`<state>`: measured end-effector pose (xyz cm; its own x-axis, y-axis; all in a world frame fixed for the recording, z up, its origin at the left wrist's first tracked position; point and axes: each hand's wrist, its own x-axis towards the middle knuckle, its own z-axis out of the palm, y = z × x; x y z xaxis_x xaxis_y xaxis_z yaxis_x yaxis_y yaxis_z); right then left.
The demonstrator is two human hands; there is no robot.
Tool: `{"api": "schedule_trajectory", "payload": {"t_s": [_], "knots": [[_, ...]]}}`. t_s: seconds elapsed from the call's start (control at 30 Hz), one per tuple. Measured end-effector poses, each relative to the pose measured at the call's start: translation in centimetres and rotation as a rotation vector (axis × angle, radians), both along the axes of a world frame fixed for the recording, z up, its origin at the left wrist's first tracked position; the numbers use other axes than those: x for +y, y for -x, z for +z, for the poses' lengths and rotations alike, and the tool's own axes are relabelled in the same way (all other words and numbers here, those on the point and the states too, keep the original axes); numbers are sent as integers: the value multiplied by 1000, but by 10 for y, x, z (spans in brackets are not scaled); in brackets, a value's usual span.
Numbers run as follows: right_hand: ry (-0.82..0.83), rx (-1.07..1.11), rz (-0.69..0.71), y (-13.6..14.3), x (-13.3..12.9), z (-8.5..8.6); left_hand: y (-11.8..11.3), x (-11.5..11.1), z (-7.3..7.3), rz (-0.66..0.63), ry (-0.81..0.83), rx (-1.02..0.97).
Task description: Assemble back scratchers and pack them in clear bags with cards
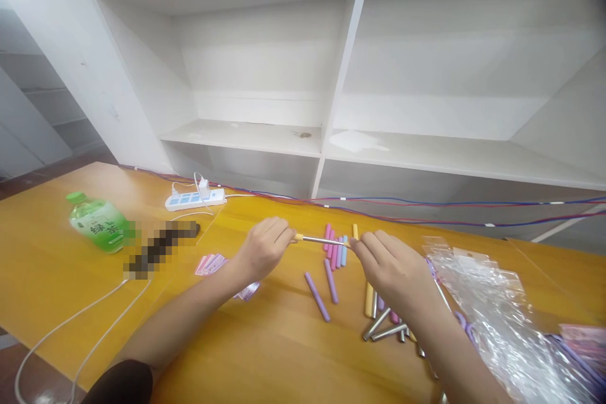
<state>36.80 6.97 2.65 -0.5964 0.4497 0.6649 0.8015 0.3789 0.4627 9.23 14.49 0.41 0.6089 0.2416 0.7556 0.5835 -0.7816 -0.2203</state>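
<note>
A thin silver rod with yellow ends [322,240] is stretched level between my two hands above the wooden table [279,353]. My left hand [269,246] pinches its left end, and my right hand [386,264] pinches the right end. Behind the rod lie several pink, purple and blue tubes [334,255] side by side. Two purple tubes [317,297] rest nearer to me. Under and beside my right hand are silver tubes [377,324] and a yellow tube [368,300], partly hidden by my forearm.
Clear plastic bags [502,315] cover the right side. On the left are a green bottle [98,221], a pixelated dark object [161,249] and a white power strip [195,199]. Small printed cards [211,264] lie by my left forearm. White shelving [265,139] and cables stand behind.
</note>
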Motion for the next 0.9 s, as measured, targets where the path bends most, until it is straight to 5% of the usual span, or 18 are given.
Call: {"api": "schedule_trajectory", "payload": {"t_s": [0.23,0.5,0.9], "knots": [[21,33,48,1,3,-12,4,-14,18,-7,-28,67],[43,126,67,2,-4,-4,12,-15,35,-18,-57,78],[10,165,37,2,-4,-6,14,-19,39,-47,-74,112]]}}
